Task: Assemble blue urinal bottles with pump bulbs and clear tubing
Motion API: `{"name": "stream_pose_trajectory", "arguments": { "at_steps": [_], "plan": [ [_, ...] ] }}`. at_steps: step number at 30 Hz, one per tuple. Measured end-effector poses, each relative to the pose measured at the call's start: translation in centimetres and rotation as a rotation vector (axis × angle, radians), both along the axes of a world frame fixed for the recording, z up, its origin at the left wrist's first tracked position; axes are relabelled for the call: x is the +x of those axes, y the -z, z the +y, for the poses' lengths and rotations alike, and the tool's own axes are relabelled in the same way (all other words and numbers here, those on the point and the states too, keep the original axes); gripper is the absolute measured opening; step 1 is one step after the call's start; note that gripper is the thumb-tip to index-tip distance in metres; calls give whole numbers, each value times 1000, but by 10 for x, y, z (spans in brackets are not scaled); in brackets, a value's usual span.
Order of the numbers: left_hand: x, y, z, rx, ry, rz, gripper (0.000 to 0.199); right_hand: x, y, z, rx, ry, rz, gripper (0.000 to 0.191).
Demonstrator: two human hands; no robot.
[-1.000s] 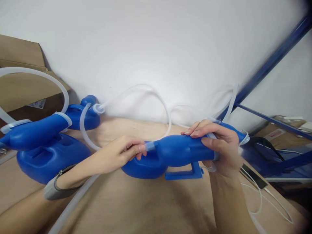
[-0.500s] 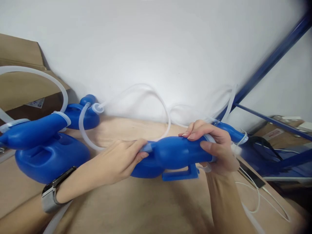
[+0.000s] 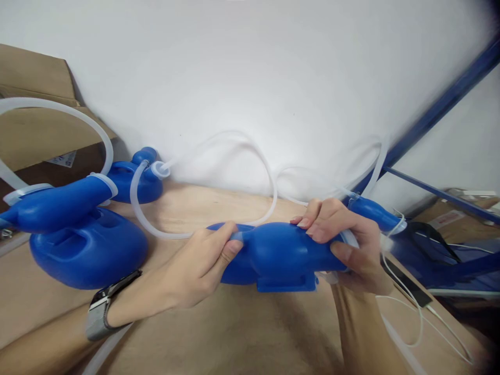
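Head view shows the left hand [image 3: 197,268] pinching the tube [image 3: 237,236] at the funnel [image 3: 279,249], which the right hand [image 3: 363,252] grasps over the bench [image 3: 203,202] towards its back edge, seemingly working their joint, which calls for firm bracing.

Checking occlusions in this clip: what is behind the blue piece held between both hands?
Part of a blue container shows at left, behind the blue piece, and a blue bar below it. The piece and left hand hide the rest; their connection cannot be seen.
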State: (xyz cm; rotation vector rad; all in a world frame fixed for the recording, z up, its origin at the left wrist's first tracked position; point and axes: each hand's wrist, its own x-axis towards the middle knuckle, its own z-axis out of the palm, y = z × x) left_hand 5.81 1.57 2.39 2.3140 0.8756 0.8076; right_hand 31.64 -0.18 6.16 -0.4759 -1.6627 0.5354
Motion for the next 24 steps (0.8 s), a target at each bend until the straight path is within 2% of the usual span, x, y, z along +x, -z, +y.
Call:
{"name": "stream_pose_trajectory", "arguments": {
  "at_steps": [5, 9, 15, 18, 19, 21, 24],
  "plan": [
    [3, -11, -4, -198, 87, -124, 45, 5, 2, -2, 67, 8, -44, 11],
    [3, -12, -8, -396, 162, -186, 52, 6, -2, -11, 87, 30, -111, 15],
    [4, -11, -12, -998, 300, -374, 60, 2, -10, -32, 63, 93, -141, 29],
    [7, -12, -9, -1213, 371, -336, 64, 4, -11, -32, 68, 79, -152, 28],
    [8, -12, -7, -1240, 386, -314, 65, 5, -11, -29, 68, 79, -151, 26],
    [10, -13, -1, -1173, 384, -276, 65, 8, -10, -19, 71, 82, -132, 21],
    [9, -15, 9, -881, 329, -183, 63, 16, -7, -2, 92, 67, -73, 13]
  ]
}}
